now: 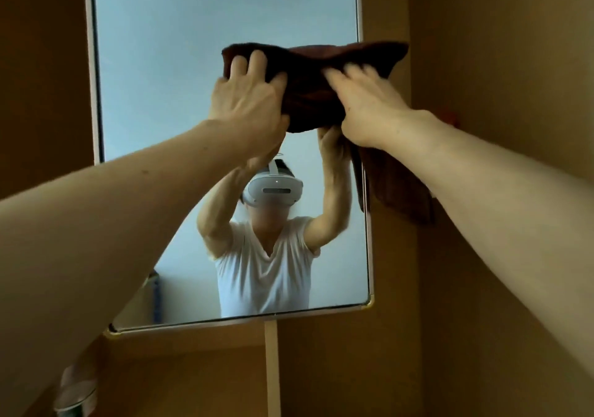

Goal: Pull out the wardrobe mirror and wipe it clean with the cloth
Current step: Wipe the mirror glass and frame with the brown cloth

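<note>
A tall mirror (193,62) in a pale frame stands pulled out in front of brown wardrobe panels. A dark brown cloth (308,95) lies against the glass about halfway up, spreading past the mirror's right edge, with a flap hanging down there. My left hand (247,101) presses on the cloth's left part, fingers spread over its top edge. My right hand (366,104) presses on its right part, and its fingers are blurred. The mirror reflects a person in a white T-shirt and a headset with both arms raised.
Brown wardrobe panels (498,62) surround the mirror on both sides and below. A pale vertical strip (272,368) runs down under the mirror's lower edge. A blurred pale object (77,391) sits at the bottom left. A small reddish item (450,117) shows behind my right wrist.
</note>
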Demonstrator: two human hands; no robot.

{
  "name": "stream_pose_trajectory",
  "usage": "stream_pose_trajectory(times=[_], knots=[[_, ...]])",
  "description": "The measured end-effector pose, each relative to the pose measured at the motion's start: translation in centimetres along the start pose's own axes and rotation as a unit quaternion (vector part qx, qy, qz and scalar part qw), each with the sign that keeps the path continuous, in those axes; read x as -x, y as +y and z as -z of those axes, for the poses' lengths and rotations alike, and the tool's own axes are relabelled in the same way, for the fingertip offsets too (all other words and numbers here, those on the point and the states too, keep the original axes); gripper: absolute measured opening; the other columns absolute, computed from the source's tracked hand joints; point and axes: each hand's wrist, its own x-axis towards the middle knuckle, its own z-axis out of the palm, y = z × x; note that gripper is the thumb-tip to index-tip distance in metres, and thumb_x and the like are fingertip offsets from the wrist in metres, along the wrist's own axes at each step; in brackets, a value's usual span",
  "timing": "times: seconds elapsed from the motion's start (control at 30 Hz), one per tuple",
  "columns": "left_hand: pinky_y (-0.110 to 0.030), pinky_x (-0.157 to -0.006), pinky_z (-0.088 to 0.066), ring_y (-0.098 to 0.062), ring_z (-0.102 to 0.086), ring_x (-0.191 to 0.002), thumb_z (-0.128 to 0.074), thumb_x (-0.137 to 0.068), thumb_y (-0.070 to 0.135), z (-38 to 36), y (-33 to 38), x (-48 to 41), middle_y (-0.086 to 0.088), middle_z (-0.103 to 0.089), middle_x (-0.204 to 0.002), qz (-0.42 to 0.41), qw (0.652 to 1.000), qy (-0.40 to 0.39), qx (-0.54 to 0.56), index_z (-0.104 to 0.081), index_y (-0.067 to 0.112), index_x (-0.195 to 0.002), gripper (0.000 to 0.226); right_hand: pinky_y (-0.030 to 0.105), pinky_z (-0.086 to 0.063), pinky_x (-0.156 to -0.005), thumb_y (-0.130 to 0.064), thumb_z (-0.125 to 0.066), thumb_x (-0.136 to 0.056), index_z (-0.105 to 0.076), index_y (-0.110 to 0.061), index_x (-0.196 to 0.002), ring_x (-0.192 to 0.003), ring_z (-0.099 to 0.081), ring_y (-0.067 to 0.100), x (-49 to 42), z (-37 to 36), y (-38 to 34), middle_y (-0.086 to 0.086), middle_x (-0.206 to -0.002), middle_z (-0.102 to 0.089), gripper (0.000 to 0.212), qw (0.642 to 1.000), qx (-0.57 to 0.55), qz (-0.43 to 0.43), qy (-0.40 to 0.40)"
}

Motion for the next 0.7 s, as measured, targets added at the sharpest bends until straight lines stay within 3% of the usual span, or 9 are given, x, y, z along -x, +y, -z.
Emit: stream_pose_trajectory(times=[0.2, 0.4, 0.57, 0.7], knots=[[-0.040, -0.070, -0.032, -0.038, -0.041, -0.102, -0.058, -0.076, 0.030, -2.4, 0.9, 6.5, -0.020, -0.044, -0.118, -0.053, 0.998, 0.039, -0.004, -0.048, 0.009, -0.127, 0.056, 0.044, -0.029, -0.103, -0.004, -0.052, -0.079, -0.029, -0.014, -0.142, -0.125, -0.033, 0.035, 7.3, -3.6, -1.1, 0.012, -0.137, -0.039, 0.068, 1.000, -0.018, -0.004, 0.011], [-0.041, -0.068, -0.043, -0.038, -0.050, -0.086, -0.068, -0.068, 0.033, -4.7, 1.9, 14.3, -0.019, -0.054, -0.101, -0.103, 0.995, 0.017, 0.012, -0.059, 0.007, -0.119, 0.057, 0.049, -0.026, -0.108, -0.018, -0.051, -0.079, -0.029, -0.011, -0.144, -0.128, -0.030, 0.038, 15.7, -7.4, -2.7, 0.015, -0.140, -0.037, 0.068, 0.999, -0.024, 0.003, -0.031], [-0.042, -0.076, -0.046, -0.033, -0.054, -0.088, -0.064, -0.066, 0.035, -5.8, 2.3, 20.7, -0.014, -0.056, -0.104, -0.154, 0.986, -0.056, 0.028, -0.058, 0.008, -0.125, 0.065, 0.049, -0.028, -0.110, 0.006, -0.065, -0.071, -0.047, -0.008, -0.135, -0.127, -0.041, 0.037, 22.7, -11.0, -5.3, 0.014, -0.131, -0.051, 0.068, 0.998, -0.053, -0.023, -0.008], [-0.042, -0.080, -0.045, -0.033, -0.057, -0.088, -0.062, -0.067, 0.035, -5.8, -0.3, 23.4, -0.013, -0.059, -0.102, -0.165, 0.982, -0.091, 0.015, -0.060, 0.007, -0.122, 0.062, 0.051, -0.029, -0.110, 0.008, -0.068, -0.065, -0.052, -0.009, -0.130, -0.127, -0.043, 0.035, 23.7, -12.7, -8.9, 0.011, -0.128, -0.054, 0.069, 0.994, -0.105, -0.035, 0.013]])
